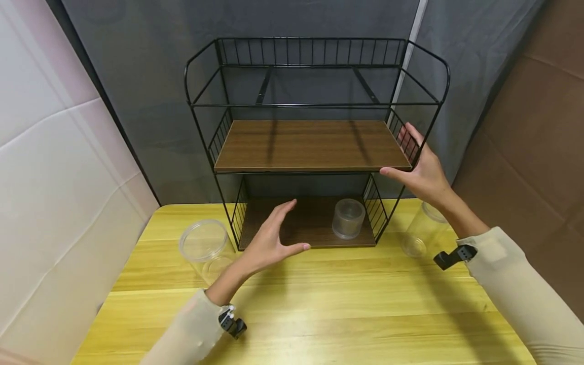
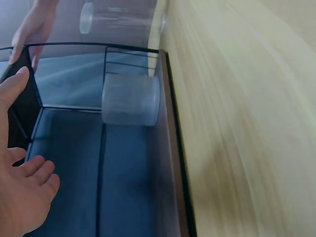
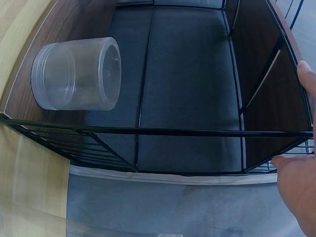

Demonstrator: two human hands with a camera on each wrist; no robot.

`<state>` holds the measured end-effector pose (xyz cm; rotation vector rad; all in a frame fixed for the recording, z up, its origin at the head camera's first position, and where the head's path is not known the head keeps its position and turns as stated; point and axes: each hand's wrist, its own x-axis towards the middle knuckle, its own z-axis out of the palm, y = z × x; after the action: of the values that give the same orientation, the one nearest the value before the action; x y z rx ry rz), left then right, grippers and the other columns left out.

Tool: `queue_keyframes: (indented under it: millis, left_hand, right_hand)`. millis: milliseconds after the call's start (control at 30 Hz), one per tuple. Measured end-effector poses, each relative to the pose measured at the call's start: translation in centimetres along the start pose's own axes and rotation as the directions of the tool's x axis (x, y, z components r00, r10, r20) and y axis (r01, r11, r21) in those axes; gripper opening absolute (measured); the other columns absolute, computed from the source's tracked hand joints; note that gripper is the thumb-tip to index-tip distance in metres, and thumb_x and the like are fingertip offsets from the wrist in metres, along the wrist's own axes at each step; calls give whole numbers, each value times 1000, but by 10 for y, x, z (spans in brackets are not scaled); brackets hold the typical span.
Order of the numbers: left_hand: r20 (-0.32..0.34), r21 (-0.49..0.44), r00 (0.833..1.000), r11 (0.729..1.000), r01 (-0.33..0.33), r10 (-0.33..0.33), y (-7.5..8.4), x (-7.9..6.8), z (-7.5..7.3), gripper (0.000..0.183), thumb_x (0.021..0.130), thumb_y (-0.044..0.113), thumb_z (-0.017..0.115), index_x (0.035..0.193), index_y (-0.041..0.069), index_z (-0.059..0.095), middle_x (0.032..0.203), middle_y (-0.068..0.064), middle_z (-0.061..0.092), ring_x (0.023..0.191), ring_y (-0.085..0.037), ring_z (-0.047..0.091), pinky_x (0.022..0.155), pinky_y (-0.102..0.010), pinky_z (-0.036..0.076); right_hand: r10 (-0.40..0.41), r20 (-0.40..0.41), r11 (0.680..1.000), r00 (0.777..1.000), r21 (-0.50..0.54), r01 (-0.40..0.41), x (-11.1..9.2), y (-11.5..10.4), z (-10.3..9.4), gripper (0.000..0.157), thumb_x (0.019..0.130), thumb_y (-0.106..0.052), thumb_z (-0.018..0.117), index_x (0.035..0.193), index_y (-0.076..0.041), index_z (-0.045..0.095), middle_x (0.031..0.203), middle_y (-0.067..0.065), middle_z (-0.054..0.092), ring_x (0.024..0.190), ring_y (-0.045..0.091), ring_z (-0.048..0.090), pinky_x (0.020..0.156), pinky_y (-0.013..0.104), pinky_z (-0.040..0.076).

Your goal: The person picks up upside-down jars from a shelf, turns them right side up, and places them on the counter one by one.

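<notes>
A black wire rack (image 1: 315,105) stands upright on the table, with a brown wooden middle board (image 1: 310,147) and a darker bottom board (image 1: 301,223). My right hand (image 1: 424,175) grips the rack's right side at the middle board's level, thumb at the board's front edge, fingers along the outside of the wire side. In front of the lower tier, my left hand (image 1: 266,243) is held in the air, thumb and fingers spread, holding nothing. A clear jar (image 1: 349,219) sits on the bottom board towards the right; the right wrist view shows this jar (image 3: 76,74) closer.
Another clear jar (image 1: 207,246) stands on the table left of the rack, behind the left forearm. A third clear jar (image 1: 424,233) is at the right, partly behind the right wrist. Two crossbars (image 1: 365,85) span the boardless top tier. A grey curtain (image 1: 150,76) hangs behind.
</notes>
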<state>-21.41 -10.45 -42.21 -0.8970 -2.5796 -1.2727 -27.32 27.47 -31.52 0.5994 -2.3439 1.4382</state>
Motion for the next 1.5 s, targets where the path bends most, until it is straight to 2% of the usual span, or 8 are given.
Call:
queue_keyframes:
  millis: [333,633,767,900,1200,1500]
  left_hand:
    - [42,-41,995,995,90,-88,-11,37,41,107,84,37,92,166,7,30,166,-16,40,152,-35,40,122,-56,38]
    - [49,-64,994,992,106,-103,-18,64,69,106,84,37,91,165,2,32,164,-19,42,152,-35,41,123,-53,38]
    - [74,-54,990,991,121,-117,-20,77,84,106,86,40,90,165,3,30,164,-17,43,151,-33,42,123,-49,39]
    - [94,-43,987,990,131,-127,-19,88,95,106,87,42,88,166,4,29,165,-18,42,152,-34,42,122,-50,40]
    - [76,-76,985,984,160,-154,-25,105,118,106,86,40,89,165,2,30,163,-18,44,149,-35,44,120,-51,42]
    - [44,-122,981,973,194,-190,-25,109,136,104,84,35,91,165,3,33,162,-18,46,148,-38,46,121,-55,40]
  right_hand:
    - [1,8,1000,1000,0,-1,-1,2,0,110,88,-1,86,171,-13,14,174,16,23,161,26,25,124,19,28]
    - [-8,7,1000,1000,-3,8,-1,3,-2,110,88,0,86,171,-14,15,175,13,24,161,25,25,124,19,28]
    - [-12,4,1000,1000,8,12,-1,4,-3,110,88,0,85,171,-12,14,174,17,23,161,26,24,125,20,28]
    - [-12,3,1000,1000,-5,12,-1,2,-3,109,88,0,85,171,-12,15,174,16,24,161,26,25,124,19,28]
    - [-25,-12,999,1000,27,25,0,3,-3,108,87,2,85,170,-10,17,174,18,25,160,27,26,125,21,29]
    - [-28,-13,999,1000,37,29,-1,4,1,107,88,0,85,170,-10,17,174,13,26,160,26,27,125,21,29]
